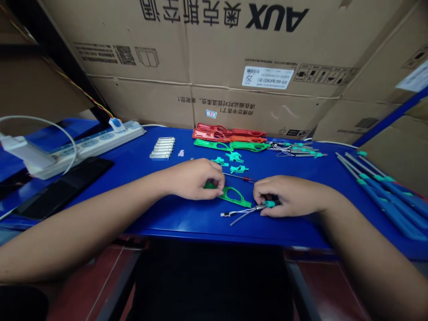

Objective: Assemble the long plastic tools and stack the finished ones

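Left hand (pixel 197 179) is curled down over one end of a green moulded plastic handle (pixel 232 197), fingers closed on it, the grip end hidden under them; the handle's open loop sticks out to the right, flat near the table edge. Right hand (pixel 287 196) has its fingers wrapped around a slim metal shaft with a teal collar (pixel 269 204), and thin wires (pixel 239 215) splay out left from its tip. The hands are close, not touching.

Just above: a thin rod with a red band (pixel 239 177), small teal plastic pieces (pixel 234 162), then rows of glossy green handles (pixel 230 145) and red handles (pixel 227 133). Left of those, a bundle of shiny metal tubes (pixel 162 148); far right, long blue-and-teal rods (pixel 384 200) laid diagonally.

All this sits on a smooth blue table (pixel 187 223). White power strip (pixel 96 145) and a dark flat slab (pixel 63 187) at left; corrugated cardboard cartons (pixel 234 53) stacked behind.
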A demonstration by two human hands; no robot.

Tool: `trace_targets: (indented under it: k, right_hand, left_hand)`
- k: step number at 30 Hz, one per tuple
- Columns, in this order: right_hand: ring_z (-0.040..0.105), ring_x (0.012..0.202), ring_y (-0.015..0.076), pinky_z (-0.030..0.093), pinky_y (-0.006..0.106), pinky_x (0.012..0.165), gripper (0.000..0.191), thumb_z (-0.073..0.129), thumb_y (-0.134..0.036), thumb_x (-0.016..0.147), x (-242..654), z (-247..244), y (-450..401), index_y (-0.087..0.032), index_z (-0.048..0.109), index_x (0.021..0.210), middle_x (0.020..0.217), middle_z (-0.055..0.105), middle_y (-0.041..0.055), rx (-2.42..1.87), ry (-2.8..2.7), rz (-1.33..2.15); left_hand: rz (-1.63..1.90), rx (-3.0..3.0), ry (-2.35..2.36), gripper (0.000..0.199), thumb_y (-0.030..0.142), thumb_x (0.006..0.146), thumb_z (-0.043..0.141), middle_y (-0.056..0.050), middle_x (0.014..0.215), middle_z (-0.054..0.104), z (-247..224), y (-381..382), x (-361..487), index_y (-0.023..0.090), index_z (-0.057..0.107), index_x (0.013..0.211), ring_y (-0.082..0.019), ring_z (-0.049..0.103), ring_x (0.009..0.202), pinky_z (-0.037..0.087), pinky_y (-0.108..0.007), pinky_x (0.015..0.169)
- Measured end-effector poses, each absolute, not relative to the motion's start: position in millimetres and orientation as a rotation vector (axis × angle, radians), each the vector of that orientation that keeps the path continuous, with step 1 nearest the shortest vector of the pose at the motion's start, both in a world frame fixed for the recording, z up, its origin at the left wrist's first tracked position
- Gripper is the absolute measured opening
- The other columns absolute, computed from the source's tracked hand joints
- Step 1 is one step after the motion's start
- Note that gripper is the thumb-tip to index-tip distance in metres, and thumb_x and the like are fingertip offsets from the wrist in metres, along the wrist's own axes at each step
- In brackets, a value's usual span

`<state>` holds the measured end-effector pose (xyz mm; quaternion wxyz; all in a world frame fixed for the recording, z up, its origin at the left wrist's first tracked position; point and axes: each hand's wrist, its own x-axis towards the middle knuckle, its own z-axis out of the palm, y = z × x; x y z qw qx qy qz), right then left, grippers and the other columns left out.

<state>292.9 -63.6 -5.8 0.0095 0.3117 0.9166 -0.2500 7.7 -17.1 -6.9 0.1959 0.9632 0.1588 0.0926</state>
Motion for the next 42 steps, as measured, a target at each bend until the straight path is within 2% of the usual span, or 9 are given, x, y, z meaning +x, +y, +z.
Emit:
trace_targets:
  k: [7, 13, 18, 22, 27, 31, 33, 37, 42]
  right_hand:
    - [0.057, 0.074, 0.0132, 0.043, 0.025, 0.065, 0.022, 0.074, -0.039, 0.083, 292.3, -6.2, -65.1, -0.021, 0.063, 0.088, 0.083, 0.065, 0.0, 0.924, 2.913, -0.805]
    - [0.063, 0.083, 0.0135, 0.047, 0.026, 0.075, 0.015, 0.059, -0.032, 0.094, 276.8, -6.9, -66.4, -0.021, 0.068, 0.102, 0.094, 0.07, 0.0026, 0.893, 3.151, -0.774]
    - [0.066, 0.086, 0.0151, 0.049, 0.027, 0.079, 0.018, 0.061, -0.029, 0.092, 260.7, -12.2, -69.0, -0.022, 0.067, 0.107, 0.097, 0.072, 0.0031, 0.848, 3.267, -0.685]
    - [0.068, 0.086, 0.0143, 0.051, 0.027, 0.079, 0.014, 0.06, -0.027, 0.092, 253.1, -21.1, -66.3, -0.024, 0.068, 0.104, 0.096, 0.074, 0.0009, 0.905, 3.38, -0.624]
    - [0.07, 0.08, 0.0139, 0.052, 0.026, 0.074, 0.015, 0.063, -0.025, 0.091, 250.7, -31.4, -60.6, -0.024, 0.073, 0.102, 0.092, 0.077, 0.0012, 1.044, 3.448, -0.707]
    - [0.071, 0.079, 0.0145, 0.054, 0.027, 0.073, 0.016, 0.065, -0.027, 0.09, 249.4, -35.8, -58.7, -0.024, 0.076, 0.102, 0.091, 0.078, 0.0019, 1.17, 3.448, -0.751]
    - [0.071, 0.081, 0.0155, 0.054, 0.029, 0.075, 0.017, 0.064, -0.027, 0.091, 247.7, -38.4, -58.0, -0.024, 0.077, 0.102, 0.092, 0.078, 0.002, 1.174, 3.459, -0.642]
    - [0.071, 0.084, 0.0177, 0.053, 0.032, 0.078, 0.019, 0.06, -0.025, 0.093, 244.2, -43.9, -56.0, -0.023, 0.077, 0.102, 0.093, 0.078, 0.0033, 1.092, 3.443, -0.428]
    - [0.069, 0.086, 0.0179, 0.051, 0.034, 0.082, 0.02, 0.059, -0.023, 0.094, 242.5, -47.0, -54.5, -0.023, 0.076, 0.104, 0.094, 0.077, 0.0033, 0.997, 3.404, -0.321]
  left_hand:
    - [0.117, 2.744, 0.403, 0.017, 0.037, 0.08, 0.076, 0.0, 0.079, 0.066, -9.1, -42.4, 16.8, 0.022, 0.074, 0.087, -0.013, 0.061, 0.07, 0.043, -0.027, 0.056]
    - [0.178, 2.76, 0.487, 0.004, 0.024, 0.079, 0.071, 0.001, 0.078, 0.066, -18.8, -48.8, 21.9, 0.022, 0.074, 0.082, -0.013, 0.062, 0.071, 0.044, -0.026, 0.056]
    - [0.427, 2.81, 0.612, 0.011, 0.028, 0.082, 0.065, 0.0, 0.079, 0.065, -13.7, -48.7, 19.0, 0.021, 0.073, 0.083, -0.014, 0.062, 0.072, 0.047, -0.026, 0.062]
    - [0.549, 2.808, 0.61, 0.017, 0.033, 0.086, 0.063, -0.003, 0.081, 0.066, -7.7, -42.3, 14.7, 0.019, 0.072, 0.083, -0.015, 0.062, 0.076, 0.049, -0.028, 0.07]
    - [0.424, 2.704, 0.556, 0.02, 0.03, 0.09, 0.061, -0.005, 0.095, 0.07, -4.4, -19.6, 3.6, 0.018, 0.072, 0.1, -0.016, 0.065, 0.085, 0.05, -0.026, 0.075]
    - [0.237, 2.626, 0.527, 0.038, 0.037, 0.083, 0.072, -0.007, 0.102, 0.071, -10.3, -2.6, -4.4, 0.019, 0.069, 0.117, -0.017, 0.067, 0.087, 0.051, -0.026, 0.076]
    - [0.187, 2.619, 0.493, 0.041, 0.038, 0.079, 0.078, -0.006, 0.098, 0.071, -14.6, -0.1, -4.3, 0.02, 0.07, 0.115, -0.017, 0.066, 0.084, 0.051, -0.026, 0.075]
    - [0.193, 2.662, 0.489, 0.034, 0.036, 0.079, 0.078, -0.004, 0.089, 0.071, -21.0, -3.8, 0.8, 0.019, 0.073, 0.108, -0.016, 0.065, 0.079, 0.049, -0.025, 0.07]
    - [0.239, 2.655, 0.496, 0.032, 0.036, 0.078, 0.079, -0.004, 0.086, 0.071, -22.7, -7.9, 3.7, 0.018, 0.074, 0.104, -0.015, 0.065, 0.076, 0.049, -0.025, 0.069]
